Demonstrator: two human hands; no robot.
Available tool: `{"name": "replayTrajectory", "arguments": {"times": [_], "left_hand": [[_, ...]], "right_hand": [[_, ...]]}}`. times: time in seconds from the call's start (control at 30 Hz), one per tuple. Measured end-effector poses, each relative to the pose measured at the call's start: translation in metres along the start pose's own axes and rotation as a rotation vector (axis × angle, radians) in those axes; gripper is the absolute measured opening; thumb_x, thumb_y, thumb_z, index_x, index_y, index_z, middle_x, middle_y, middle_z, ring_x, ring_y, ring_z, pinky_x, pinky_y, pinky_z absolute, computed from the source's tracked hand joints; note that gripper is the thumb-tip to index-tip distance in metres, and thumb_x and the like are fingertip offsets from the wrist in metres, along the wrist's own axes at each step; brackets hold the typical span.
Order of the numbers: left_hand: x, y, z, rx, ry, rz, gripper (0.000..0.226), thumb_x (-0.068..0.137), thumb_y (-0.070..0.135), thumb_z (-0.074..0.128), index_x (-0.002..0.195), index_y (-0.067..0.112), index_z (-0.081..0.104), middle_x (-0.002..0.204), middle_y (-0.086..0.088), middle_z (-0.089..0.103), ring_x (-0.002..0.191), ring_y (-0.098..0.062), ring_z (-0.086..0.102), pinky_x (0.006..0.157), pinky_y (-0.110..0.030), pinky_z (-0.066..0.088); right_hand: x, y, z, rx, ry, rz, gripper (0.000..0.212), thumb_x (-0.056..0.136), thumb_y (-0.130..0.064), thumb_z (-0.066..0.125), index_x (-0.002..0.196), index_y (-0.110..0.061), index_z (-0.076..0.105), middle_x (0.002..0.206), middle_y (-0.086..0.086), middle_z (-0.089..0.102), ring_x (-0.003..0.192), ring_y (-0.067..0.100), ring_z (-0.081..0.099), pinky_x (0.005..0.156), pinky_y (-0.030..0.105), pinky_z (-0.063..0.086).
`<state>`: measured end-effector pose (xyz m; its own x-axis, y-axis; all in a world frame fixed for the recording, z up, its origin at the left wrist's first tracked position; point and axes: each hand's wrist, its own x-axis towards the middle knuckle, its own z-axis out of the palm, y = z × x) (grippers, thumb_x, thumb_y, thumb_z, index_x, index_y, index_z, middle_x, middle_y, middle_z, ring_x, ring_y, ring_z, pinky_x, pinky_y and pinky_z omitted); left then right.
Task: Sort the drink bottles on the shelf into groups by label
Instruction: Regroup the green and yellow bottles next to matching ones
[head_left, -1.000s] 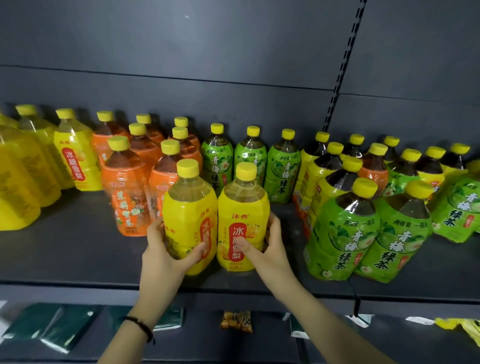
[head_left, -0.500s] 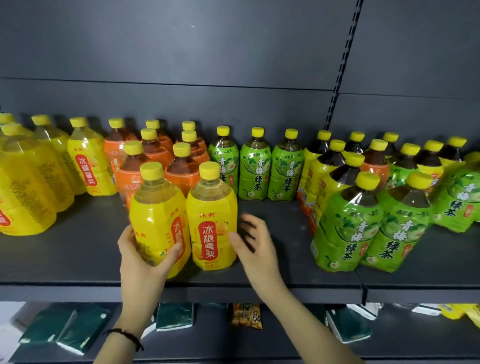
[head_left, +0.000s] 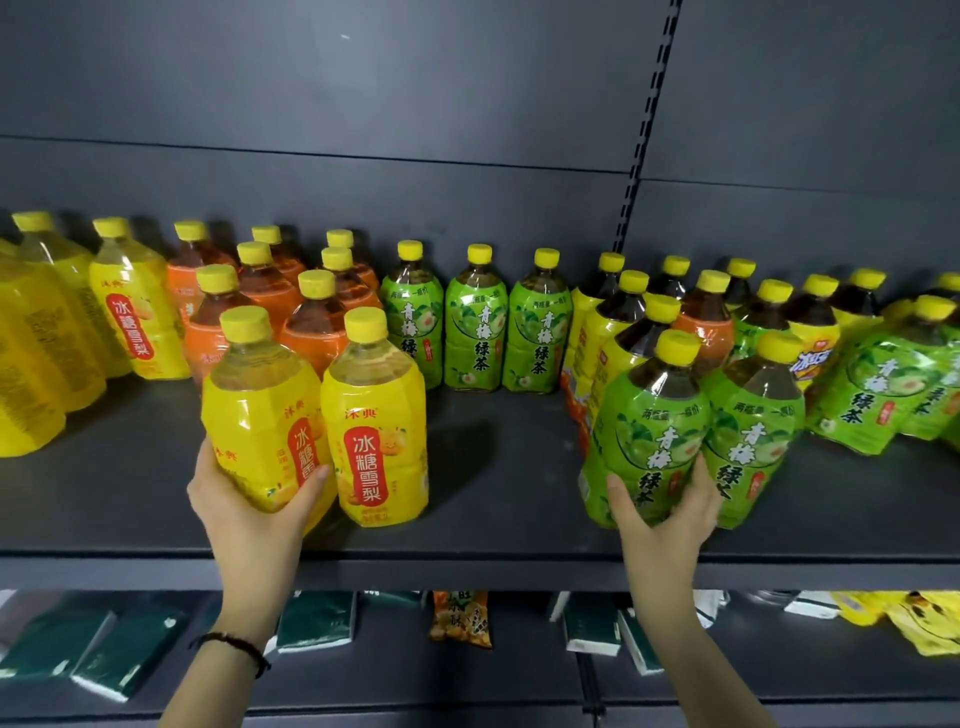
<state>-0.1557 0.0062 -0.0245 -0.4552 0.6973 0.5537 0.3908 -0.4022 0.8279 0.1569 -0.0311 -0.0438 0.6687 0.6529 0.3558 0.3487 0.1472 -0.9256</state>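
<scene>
Two yellow-label bottles joined as a pair stand at the shelf's front left. My left hand (head_left: 254, 499) grips the left yellow bottle (head_left: 260, 410) from below; its twin (head_left: 376, 415) stands beside it. My right hand (head_left: 662, 514) wraps the base of a green-label bottle (head_left: 649, 431), whose twin (head_left: 753, 426) leans against it. Behind stand orange-label bottles (head_left: 311, 327), three green-label bottles (head_left: 475, 332) in a row, and more yellow-label bottles (head_left: 130, 312) at far left. A mixed cluster (head_left: 779, 317) of yellow, orange and green labels fills the back right.
The dark grey shelf (head_left: 498, 499) has bare room between my hands. A slotted upright (head_left: 644, 124) runs up the back wall. On the lower shelf lie dark green packets (head_left: 311, 623), a snack bag (head_left: 462, 618) and yellow bags (head_left: 904, 618).
The yellow pair has slid left along the shelf front with my left hand. My right hand let go of it and moved right onto the front green-label bottle.
</scene>
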Motion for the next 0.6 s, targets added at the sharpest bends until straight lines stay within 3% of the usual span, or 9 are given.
{"name": "replayTrajectory", "arguments": {"times": [0.07,0.13,0.2,0.27,0.33,0.47,0.53,0.6], "left_hand": [[0.001,-0.003,-0.001,0.013,-0.010,0.003,0.077,0.066,0.022,0.084,0.117,0.054,0.035,0.121,0.010,0.043,0.110,0.003,0.039,0.090,-0.017,0.037],[0.001,-0.009,-0.002,0.038,-0.021,-0.031,0.082,0.066,0.026,0.084,0.131,0.042,0.037,0.129,0.001,0.045,0.122,-0.012,0.041,0.099,-0.032,0.041],[0.001,-0.012,-0.002,0.065,-0.029,-0.069,0.090,0.064,0.031,0.083,0.138,0.026,0.033,0.136,-0.006,0.042,0.128,-0.024,0.040,0.102,-0.043,0.039],[0.000,-0.010,-0.002,0.049,-0.024,-0.069,0.088,0.064,0.028,0.083,0.137,0.026,0.034,0.135,-0.007,0.042,0.122,-0.016,0.041,0.098,-0.035,0.038],[0.000,-0.003,0.000,0.021,-0.016,-0.032,0.079,0.065,0.018,0.084,0.125,0.042,0.036,0.126,-0.001,0.044,0.109,0.001,0.040,0.091,-0.021,0.037],[0.001,0.001,0.001,0.005,-0.010,-0.001,0.078,0.066,0.006,0.083,0.105,0.054,0.035,0.109,0.015,0.044,0.089,0.032,0.039,0.074,0.005,0.034],[0.001,0.000,0.001,0.016,-0.017,-0.004,0.078,0.066,0.006,0.083,0.106,0.053,0.036,0.107,0.021,0.042,0.090,0.035,0.038,0.073,0.008,0.033],[0.002,-0.005,0.001,0.039,-0.024,-0.019,0.078,0.066,0.008,0.083,0.114,0.046,0.035,0.115,0.010,0.043,0.092,0.026,0.039,0.077,0.005,0.032]], "right_hand": [[-0.002,0.004,0.003,0.066,-0.017,-0.024,0.081,0.075,-0.015,0.078,0.140,-0.012,0.030,0.140,0.006,0.034,0.134,0.020,0.031,0.114,0.042,0.029],[-0.005,0.007,0.007,0.113,-0.076,-0.043,0.070,0.076,-0.010,0.076,0.130,-0.016,0.031,0.143,0.008,0.034,0.135,0.020,0.034,0.113,0.041,0.032],[-0.008,0.005,0.013,0.139,-0.153,-0.047,0.061,0.080,-0.011,0.073,0.123,-0.022,0.032,0.145,0.005,0.035,0.134,0.008,0.038,0.109,0.027,0.036],[-0.007,0.000,0.021,0.170,-0.222,-0.037,0.057,0.080,-0.011,0.072,0.118,-0.028,0.034,0.133,-0.005,0.044,0.118,-0.015,0.045,0.092,0.008,0.040],[-0.001,-0.003,0.032,0.169,-0.260,-0.031,0.057,0.079,-0.011,0.074,0.113,-0.036,0.034,0.121,-0.013,0.049,0.109,-0.015,0.050,0.081,0.002,0.041],[0.012,-0.009,0.062,0.142,-0.367,-0.032,0.063,0.084,-0.010,0.069,0.127,-0.035,0.030,0.129,-0.007,0.046,0.118,0.001,0.048,0.095,0.017,0.040],[0.020,-0.012,0.078,0.123,-0.419,-0.059,0.068,0.087,-0.012,0.066,0.137,-0.032,0.026,0.135,-0.010,0.042,0.123,0.004,0.044,0.103,0.028,0.040],[0.030,-0.015,0.095,0.086,-0.467,-0.059,0.071,0.089,-0.012,0.064,0.145,-0.024,0.022,0.136,-0.012,0.040,0.125,0.004,0.040,0.108,0.033,0.037]]}}
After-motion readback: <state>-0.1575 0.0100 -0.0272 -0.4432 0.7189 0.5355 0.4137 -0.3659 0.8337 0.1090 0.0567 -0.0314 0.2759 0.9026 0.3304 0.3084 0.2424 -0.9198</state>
